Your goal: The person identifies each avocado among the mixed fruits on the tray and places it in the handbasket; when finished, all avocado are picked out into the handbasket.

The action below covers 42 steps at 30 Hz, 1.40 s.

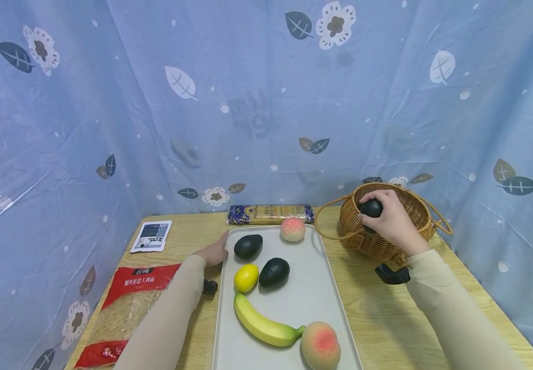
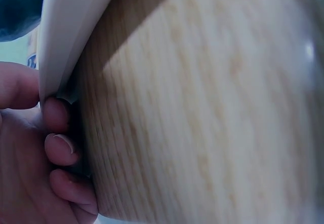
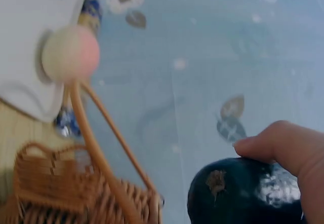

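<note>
My right hand [image 1: 392, 220] grips a dark avocado [image 1: 372, 207] above the wicker basket [image 1: 377, 247] at the back right. The right wrist view shows the avocado's stem scar and one digit lying along its top. At the upper left edge of the white tray [image 1: 310, 293], my left hand [image 1: 213, 252] pinches the rim, with fingertips curled under it in the left wrist view. On the tray lie two dark avocados [image 1: 248, 246] [image 1: 274, 272], a lemon [image 1: 246, 278], a banana [image 1: 265, 325] and two peaches [image 1: 292, 229] [image 1: 321, 345].
A long spaghetti packet [image 1: 271, 214] lies behind the tray. To the left are a red pasta bag [image 1: 125, 308], partly covered by my left sleeve, and a small white pouch [image 1: 152, 236]. The basket's handle [image 1: 320, 222] loops out toward the tray. A blue patterned curtain [image 1: 257, 103] encloses the table.
</note>
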Each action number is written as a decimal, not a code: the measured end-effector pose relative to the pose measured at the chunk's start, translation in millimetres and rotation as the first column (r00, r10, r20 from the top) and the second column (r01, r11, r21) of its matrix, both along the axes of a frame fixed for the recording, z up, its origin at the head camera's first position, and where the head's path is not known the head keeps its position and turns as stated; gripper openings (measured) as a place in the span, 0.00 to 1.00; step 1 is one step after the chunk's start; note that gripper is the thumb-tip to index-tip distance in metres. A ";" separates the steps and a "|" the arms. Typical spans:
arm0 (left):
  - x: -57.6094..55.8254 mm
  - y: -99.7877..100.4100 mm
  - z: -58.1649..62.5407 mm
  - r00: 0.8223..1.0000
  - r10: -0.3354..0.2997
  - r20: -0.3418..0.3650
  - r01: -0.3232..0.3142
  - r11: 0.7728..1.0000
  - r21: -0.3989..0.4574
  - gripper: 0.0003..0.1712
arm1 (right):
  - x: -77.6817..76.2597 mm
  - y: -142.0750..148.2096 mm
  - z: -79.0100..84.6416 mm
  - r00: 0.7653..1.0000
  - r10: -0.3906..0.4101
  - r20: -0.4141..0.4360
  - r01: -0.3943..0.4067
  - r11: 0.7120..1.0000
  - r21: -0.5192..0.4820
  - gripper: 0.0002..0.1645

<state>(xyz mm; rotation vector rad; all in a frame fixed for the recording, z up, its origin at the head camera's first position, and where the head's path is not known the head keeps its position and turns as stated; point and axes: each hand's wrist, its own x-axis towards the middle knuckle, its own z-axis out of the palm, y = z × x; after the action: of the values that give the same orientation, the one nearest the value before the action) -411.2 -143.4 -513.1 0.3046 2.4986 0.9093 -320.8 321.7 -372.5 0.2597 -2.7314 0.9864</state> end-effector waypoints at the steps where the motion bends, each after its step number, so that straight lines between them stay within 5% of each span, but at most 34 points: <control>1: -0.9 0.0 -0.9 1.000 -0.001 -0.001 0.001 1.000 -0.005 0.43 | -2.4 5.1 0.4 1.000 -0.022 -0.003 0.022 1.000 -0.009 0.23; 8: -3.8 0.8 -3.5 1.000 -0.007 -0.006 0.007 1.000 0.004 0.45 | -17.5 35.0 -11.7 0.985 -0.173 0.009 0.173 0.983 -0.055 0.35; 19: -3.8 2.7 -5.1 1.000 -0.018 -0.016 0.018 1.000 -0.013 0.45 | -22.8 59.7 -35.8 0.976 -0.215 0.043 0.217 0.975 -0.038 0.30; 27: -1.9 2.8 -1.2 1.000 -0.010 -0.018 0.009 1.000 -0.005 0.44 | -22.4 53.1 -38.0 0.978 -0.208 0.029 0.210 0.975 -0.067 0.24; 32: 0.8 1.7 0.6 1.000 -0.004 -0.009 0.004 1.000 -0.012 0.44 | -16.1 26.7 -41.8 0.974 -0.215 -0.072 0.210 0.975 -0.072 0.18; 37: 1.3 1.1 3.5 1.000 -0.003 -0.013 0.003 1.000 -0.018 0.43 | -11.6 -14.4 -44.8 0.956 -0.115 -0.269 0.122 0.992 0.010 0.13; 42: 7.7 3.2 8.4 1.000 0.007 -0.016 -0.007 1.000 0.005 0.42 | -7.4 -57.2 -59.6 0.934 0.054 -0.353 -0.019 0.995 0.101 0.12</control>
<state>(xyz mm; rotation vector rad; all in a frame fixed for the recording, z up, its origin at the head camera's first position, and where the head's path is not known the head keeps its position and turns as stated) -403.5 -140.2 -504.6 0.3061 2.5139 0.9187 -328.1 264.5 -432.1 0.4591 -2.4502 0.7332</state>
